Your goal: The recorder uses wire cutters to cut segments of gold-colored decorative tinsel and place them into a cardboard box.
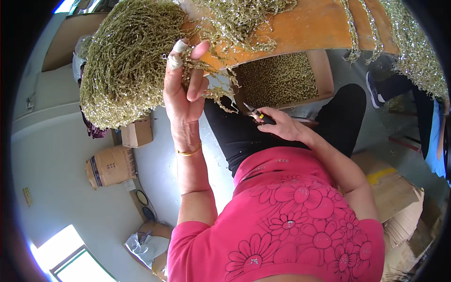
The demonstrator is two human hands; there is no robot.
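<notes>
My left hand (188, 89) is raised at the table's near edge, white tape wrapped around one finger. Its bent fingers close on a glittery gold beaded strand (218, 94), whose loose ends hang to the right; the exact grip is partly hidden. Lower and to the right, my right hand (282, 124) holds small pliers (263, 117) with black-and-yellow handles, the pointed metal tip toward the hanging strand but apart from it. Just left of my left hand, a thick bundle of similar gold strands (131, 56) drapes over the table's edge.
On the orange table (310, 23) lies another gold heap (239, 19); more strands (418, 42) hang at the right. Beneath the edge stands a cardboard box (322, 70) of small gold pieces, above my lap. Cartons (110, 164) stand at left. Another person's leg (394, 84) shows at right.
</notes>
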